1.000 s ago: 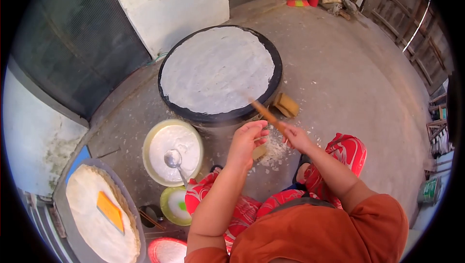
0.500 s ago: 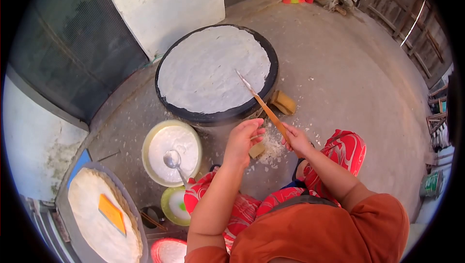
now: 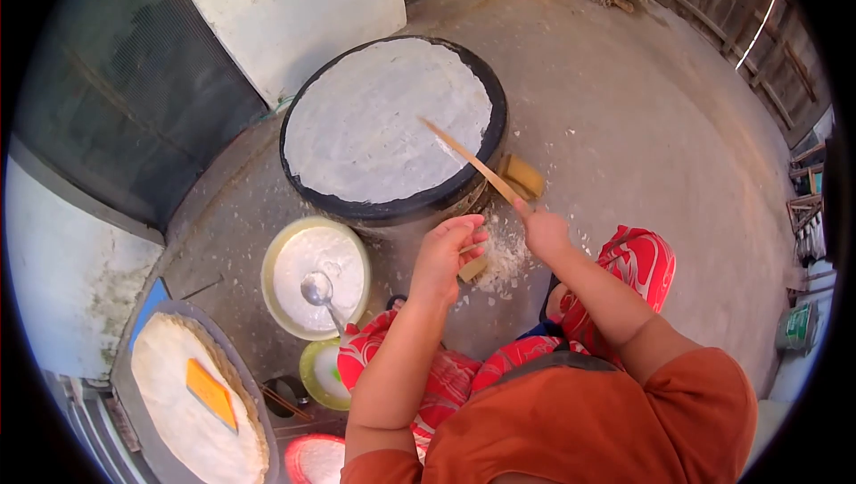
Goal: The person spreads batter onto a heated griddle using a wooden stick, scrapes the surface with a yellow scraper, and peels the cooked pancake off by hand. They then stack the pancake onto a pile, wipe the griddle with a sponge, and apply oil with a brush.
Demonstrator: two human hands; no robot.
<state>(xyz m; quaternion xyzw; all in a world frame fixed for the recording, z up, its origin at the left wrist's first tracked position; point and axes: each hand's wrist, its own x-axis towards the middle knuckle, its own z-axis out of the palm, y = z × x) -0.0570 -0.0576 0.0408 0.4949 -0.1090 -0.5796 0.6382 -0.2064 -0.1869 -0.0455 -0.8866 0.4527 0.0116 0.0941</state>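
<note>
Griddle (image 3: 389, 210): round, black-rimmed, sitting on the concrete floor in front of the seated person. Sheet (image 3: 366, 127): thin and white, covering nearly the whole griddle top.

Tray (image 3: 120, 368): lying at the lower left and carrying a stack of pale rounds with a yellow card (image 3: 211, 392) on top.

Bowl (image 3: 270, 256): standing between tray and griddle, holding white batter, with a ladle (image 3: 318, 290) resting in it.

Right hand (image 3: 544, 232): clenching the near end of the stick (image 3: 468, 161), which is slanting up over the griddle's near right rim, its tip lying over the sheet.

Left hand (image 3: 446, 256): hovering just beside the right, fingers loosely curling; whether they are pinching anything I cannot tell.

Block (image 3: 473, 268): small, wooden, lying just under the left hand among white crumbs (image 3: 506, 256).
</note>
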